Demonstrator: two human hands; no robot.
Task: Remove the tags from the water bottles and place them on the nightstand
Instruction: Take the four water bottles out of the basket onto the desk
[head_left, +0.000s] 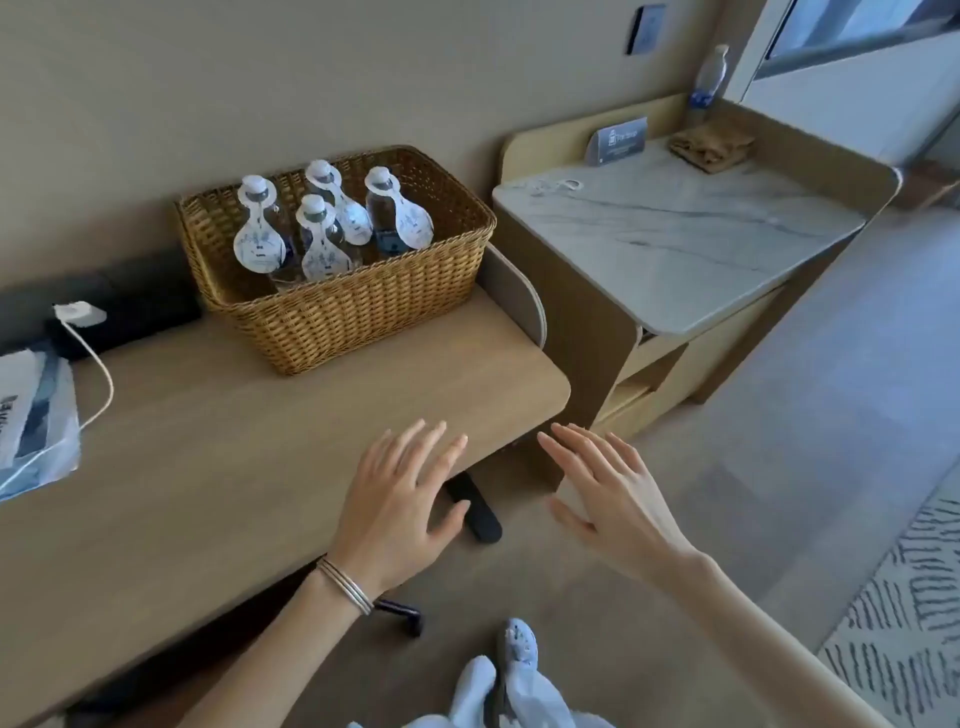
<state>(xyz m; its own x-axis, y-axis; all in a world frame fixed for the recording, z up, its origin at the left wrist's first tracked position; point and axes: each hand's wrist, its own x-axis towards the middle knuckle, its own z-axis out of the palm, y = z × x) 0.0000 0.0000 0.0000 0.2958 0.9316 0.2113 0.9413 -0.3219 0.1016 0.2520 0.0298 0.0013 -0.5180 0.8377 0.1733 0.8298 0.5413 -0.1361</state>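
Note:
Several water bottles (387, 218) stand upright in a wicker basket (358, 306) on a wooden desk (208, 441). Each bottle wears a white paper tag (258, 244) hung over its neck. The nightstand (691, 244) with a marble top stands to the right of the desk. My left hand (400, 499) hovers over the desk's front right corner, fingers spread and holding nothing. My right hand (608, 493) is beside it over the floor, fingers also straight and empty. Both hands are well short of the basket.
On the nightstand are a small card sign (618, 139), a folded brown cloth (711, 143), a white cord (553, 186) and another bottle (707, 83) at the back. A white charger and cable (78, 314) and a plastic bag (34, 421) lie at the desk's left.

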